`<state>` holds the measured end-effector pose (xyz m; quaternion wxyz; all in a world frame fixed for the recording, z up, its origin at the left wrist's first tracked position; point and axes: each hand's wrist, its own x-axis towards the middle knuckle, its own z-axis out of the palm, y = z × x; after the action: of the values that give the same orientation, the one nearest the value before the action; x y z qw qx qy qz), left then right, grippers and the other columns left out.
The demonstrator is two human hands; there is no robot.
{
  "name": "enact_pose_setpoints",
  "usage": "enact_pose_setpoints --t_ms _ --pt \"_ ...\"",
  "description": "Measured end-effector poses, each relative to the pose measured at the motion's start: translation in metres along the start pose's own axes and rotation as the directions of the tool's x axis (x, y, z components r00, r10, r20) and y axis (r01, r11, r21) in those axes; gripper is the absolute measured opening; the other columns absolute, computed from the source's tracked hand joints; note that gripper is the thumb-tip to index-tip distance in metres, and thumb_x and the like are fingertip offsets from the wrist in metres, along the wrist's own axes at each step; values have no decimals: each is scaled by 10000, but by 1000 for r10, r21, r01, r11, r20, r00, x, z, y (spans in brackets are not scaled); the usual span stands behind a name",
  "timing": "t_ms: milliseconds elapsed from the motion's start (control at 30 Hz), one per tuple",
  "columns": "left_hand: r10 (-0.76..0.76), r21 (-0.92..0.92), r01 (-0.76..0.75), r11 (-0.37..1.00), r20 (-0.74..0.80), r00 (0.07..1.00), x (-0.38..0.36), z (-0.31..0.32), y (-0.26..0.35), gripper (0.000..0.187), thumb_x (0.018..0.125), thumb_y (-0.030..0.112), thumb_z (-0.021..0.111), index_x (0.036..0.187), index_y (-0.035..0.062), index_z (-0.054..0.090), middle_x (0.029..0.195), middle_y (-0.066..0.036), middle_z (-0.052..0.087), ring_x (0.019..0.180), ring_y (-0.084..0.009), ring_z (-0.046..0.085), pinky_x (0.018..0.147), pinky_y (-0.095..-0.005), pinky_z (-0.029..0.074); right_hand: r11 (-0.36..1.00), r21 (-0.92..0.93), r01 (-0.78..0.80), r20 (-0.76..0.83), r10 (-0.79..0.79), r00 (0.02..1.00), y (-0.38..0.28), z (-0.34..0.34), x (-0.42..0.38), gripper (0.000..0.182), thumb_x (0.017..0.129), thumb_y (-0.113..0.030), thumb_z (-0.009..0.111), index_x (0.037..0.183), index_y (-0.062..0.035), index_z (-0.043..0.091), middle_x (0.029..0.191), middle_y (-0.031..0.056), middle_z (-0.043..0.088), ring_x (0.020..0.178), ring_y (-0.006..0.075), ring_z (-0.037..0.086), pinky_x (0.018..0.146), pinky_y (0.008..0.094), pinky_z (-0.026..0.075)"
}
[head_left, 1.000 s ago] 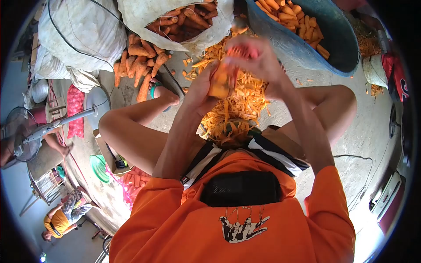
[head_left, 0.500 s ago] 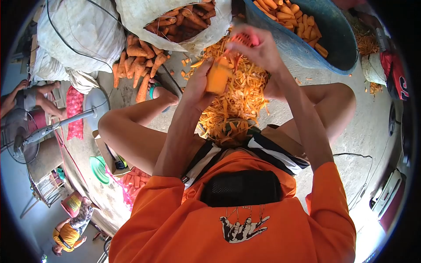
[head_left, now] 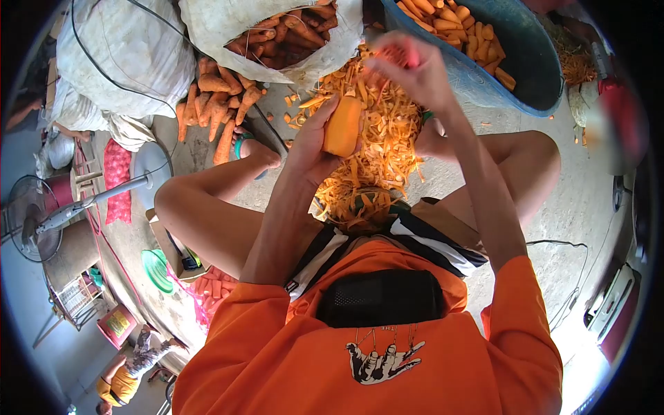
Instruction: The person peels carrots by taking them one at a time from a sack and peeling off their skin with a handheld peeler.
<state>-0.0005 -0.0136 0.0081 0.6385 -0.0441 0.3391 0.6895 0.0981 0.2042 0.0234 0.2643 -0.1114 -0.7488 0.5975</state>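
Note:
In my left hand [head_left: 315,142] is a thick peeled carrot [head_left: 343,128], bright orange, its top end tilted up and away from me. My right hand [head_left: 413,69] is wrapped round a red peeler [head_left: 398,54], slightly blurred, above and to the right of the carrot and apart from it. Beneath both hands lies a heap of orange peelings [head_left: 380,155], which spreads down between my legs.
Unpeeled carrots [head_left: 218,97] lie beside an open white sack [head_left: 207,28] at the top. A blue tub [head_left: 456,76] holds peeled carrots at the upper right. A fan [head_left: 41,218] stands at left; another person [head_left: 124,384] is at lower left.
My right hand and the red peeler have moved up and right, off the carrot. The carrot stands more upright in my left hand. The person at lower left has shifted down and right.

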Motion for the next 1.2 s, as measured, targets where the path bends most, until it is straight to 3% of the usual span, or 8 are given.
enact_pose_setpoints --t_ms 167,267,433,633,700,867,1000,1200 --pt "36 -36 -37 999 -32 999 3 9 -3 366 1101 380 443 1266 77 567 1149 -84 662 959 -186 680 736 -354 590 997 71 -7 -35 9 999 -1 -3 -5 224 877 -170 839 967 -25 692 891 24 717 818 93 685 699 266 534" --pt "31 -28 -31 999 11 999 10 -8 -4 413 1105 409 423 1274 62 570 1124 -91 672 948 -187 686 741 -358 597 914 -188 360 267 -305 914 -34 22 -19 286 822 -199 884 937 -19 694 937 34 738 903 116 690 759 321 545" --pt "72 127 -65 990 -45 996 7 -3 -5 398 1111 395 393 1270 77 573 1142 -76 675 982 -187 666 716 -353 598 986 157 -59 31 55 998 19 -1 7 245 877 -153 842 1028 -32 692 915 -14 705 841 62 658 730 250 538" --pt "-95 -209 70 975 -111 989 11 4 -8 385 1071 407 500 1300 106 570 1069 -21 646 912 -154 646 689 -314 570 984 -173 29 -122 -51 991 36 -32 13 217 909 -189 817 1006 -55 677 821 -32 660 698 40 577 633 231 479" --pt "-21 169 59 984 -218 976 17 -8 -22 366 1040 356 578 1321 122 561 1118 -19 636 937 -149 639 692 -323 557 895 -432 -113 -48 102 994 24 -30 9 235 913 -240 812 1003 -67 680 760 -12 636 686 42 565 630 258 469" --pt "86 25 -83 996 -168 982 18 -19 -3 506 1048 471 554 1363 77 521 1217 -84 638 1064 -224 680 913 -373 626 814 -576 -71 -30 65 997 27 -40 3 268 919 -279 788 1030 -63 676 771 50 665 679 120 607 661 320 495" --pt "73 -53 -73 996 5 997 8 -11 20 452 1041 468 575 1325 118 545 1156 -86 672 1023 -182 691 869 -375 621 806 -588 -60 25 92 995 15 -30 -4 257 920 -266 769 1052 -63 685 813 99 698 689 175 635 683 348 508" --pt "223 390 -226 892 55 973 9 -5 15 447 1052 462 567 1332 114 540 1097 -66 691 868 -120 658 754 -299 567 746 -664 54 192 101 976 -7 4 -24 281 941 -302 719 1114 -81 695 859 153 720 795 330 709 717 429 529"
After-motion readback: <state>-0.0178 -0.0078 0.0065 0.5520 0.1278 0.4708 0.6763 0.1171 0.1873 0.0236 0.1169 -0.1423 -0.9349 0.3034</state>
